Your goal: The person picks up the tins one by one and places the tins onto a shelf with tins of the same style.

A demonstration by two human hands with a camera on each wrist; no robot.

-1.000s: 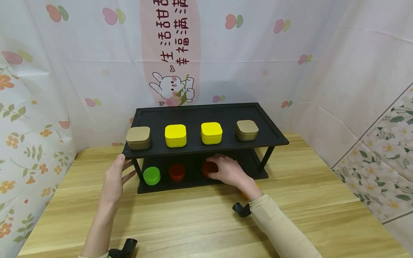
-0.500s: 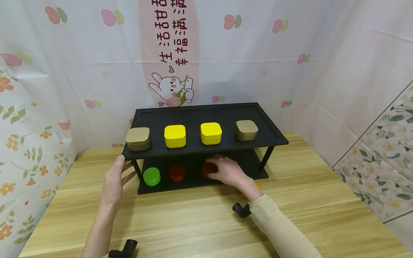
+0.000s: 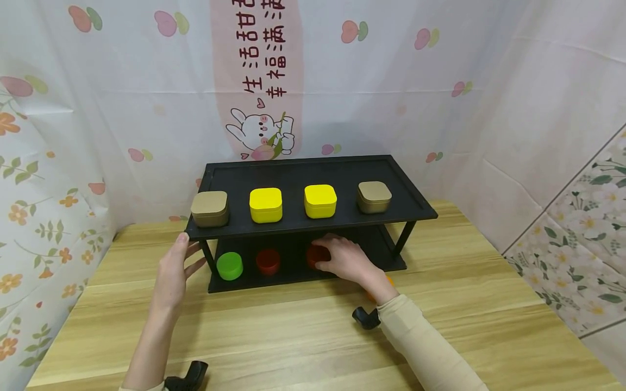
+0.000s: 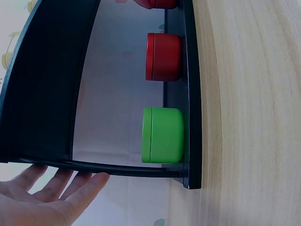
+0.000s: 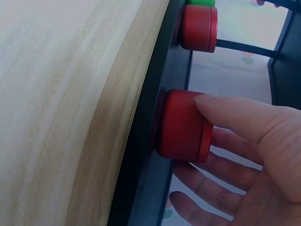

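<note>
A black two-tier shelf [image 3: 303,168] stands on the table. On its lower tier are a round green lidded tin [image 3: 230,266], a round red lidded tin [image 3: 268,262] and a second red tin [image 5: 181,125]. My right hand [image 3: 344,258] reaches under the upper tier and holds that second red tin, thumb on one side and fingers on the other. The tin sits upright on the lower tier; the hand hides part of it in the head view. My left hand [image 3: 172,271] is at the shelf's left end, its fairly straight fingers touching the frame [image 4: 122,169].
Along the upper tier's front stand two yellow square tins [image 3: 266,205] between two brown square tins [image 3: 210,209]. An orange thing [image 3: 390,281] is mostly hidden behind the right wrist. Patterned cloth [image 3: 401,81] hangs behind the wooden table [image 3: 274,336].
</note>
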